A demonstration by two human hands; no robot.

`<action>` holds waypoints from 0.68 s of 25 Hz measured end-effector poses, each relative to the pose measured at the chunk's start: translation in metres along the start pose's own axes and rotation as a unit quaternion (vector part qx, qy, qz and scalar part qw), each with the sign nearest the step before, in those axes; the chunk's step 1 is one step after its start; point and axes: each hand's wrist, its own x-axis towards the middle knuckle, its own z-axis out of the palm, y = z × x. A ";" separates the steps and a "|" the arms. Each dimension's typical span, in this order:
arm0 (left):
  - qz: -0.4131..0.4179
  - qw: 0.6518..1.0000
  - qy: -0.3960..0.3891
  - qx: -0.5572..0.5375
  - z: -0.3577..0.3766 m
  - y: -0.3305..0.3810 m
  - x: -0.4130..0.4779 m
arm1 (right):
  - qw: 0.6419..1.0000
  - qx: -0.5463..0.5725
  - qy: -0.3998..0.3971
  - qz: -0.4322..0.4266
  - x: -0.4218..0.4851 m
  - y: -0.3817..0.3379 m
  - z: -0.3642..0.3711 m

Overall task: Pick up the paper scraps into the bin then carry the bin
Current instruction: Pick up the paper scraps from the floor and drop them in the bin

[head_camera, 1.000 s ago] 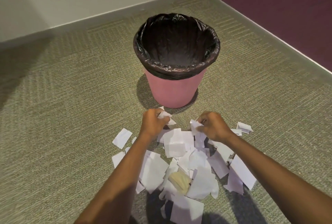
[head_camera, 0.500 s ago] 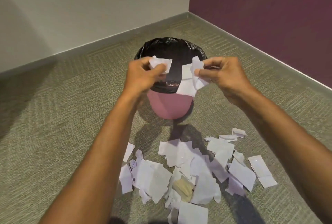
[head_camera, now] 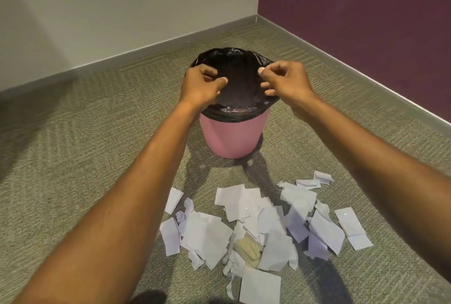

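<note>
My left hand (head_camera: 201, 85) hovers loosely curled and empty above the near-left rim of the pink bin (head_camera: 233, 136), my right hand (head_camera: 284, 81) likewise empty above its right rim, fingers slack for dropping, while paper scraps (head_camera: 256, 223) litter the carpet (head_camera: 73, 157) nearer me than the bin.

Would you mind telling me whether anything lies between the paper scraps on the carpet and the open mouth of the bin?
Nothing visible does. The paper scraps lie on bare carpet just in front of the bin, whose mouth is open. Only the left hand and right hand hover over it.
</note>
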 end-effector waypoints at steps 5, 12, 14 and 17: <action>-0.016 0.997 0.028 0.071 0.014 -0.092 -0.075 | 0.993 -0.087 -0.077 0.034 -0.073 0.061 -0.018; 0.056 0.833 -0.311 0.455 0.081 -0.213 -0.149 | 0.872 -0.344 -0.295 0.182 -0.157 0.204 -0.008; 0.080 0.804 -0.324 0.491 0.090 -0.222 -0.142 | 0.853 -0.378 -0.315 0.174 -0.166 0.220 -0.002; 0.083 0.747 -0.366 0.549 0.097 -0.227 -0.124 | 0.844 -0.407 -0.322 0.138 -0.171 0.232 0.011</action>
